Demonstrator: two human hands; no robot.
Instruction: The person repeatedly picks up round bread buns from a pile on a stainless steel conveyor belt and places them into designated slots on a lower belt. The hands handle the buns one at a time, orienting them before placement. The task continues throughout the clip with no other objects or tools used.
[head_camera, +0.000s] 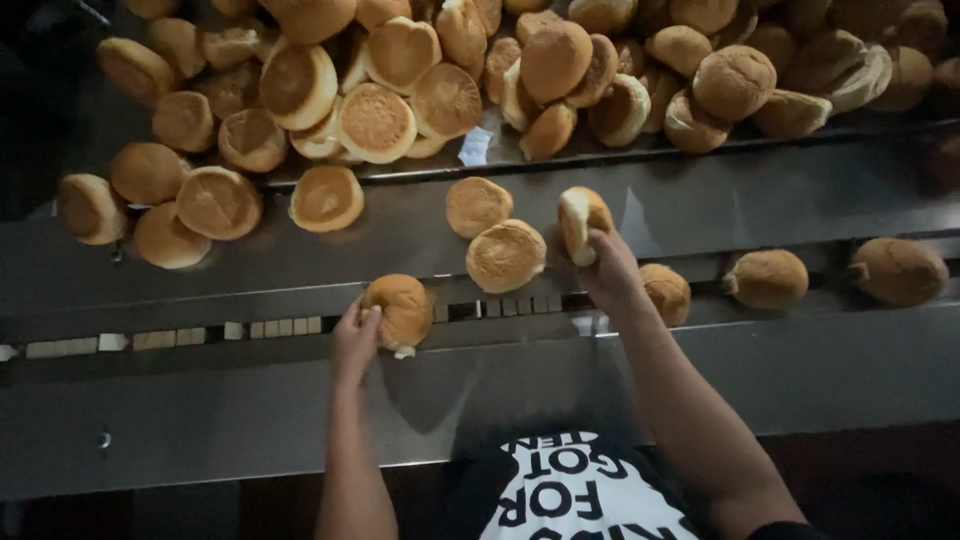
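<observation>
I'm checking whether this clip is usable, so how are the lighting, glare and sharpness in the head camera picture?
Head view: dim overall, corners falling to black; the heap of round golden-brown buns is the brightest part; a pale glare patch sits on the grey steel chute; soft dark shadows fall under the left hand and right hand; the bun edges look slightly soft, not crisp.
</observation>
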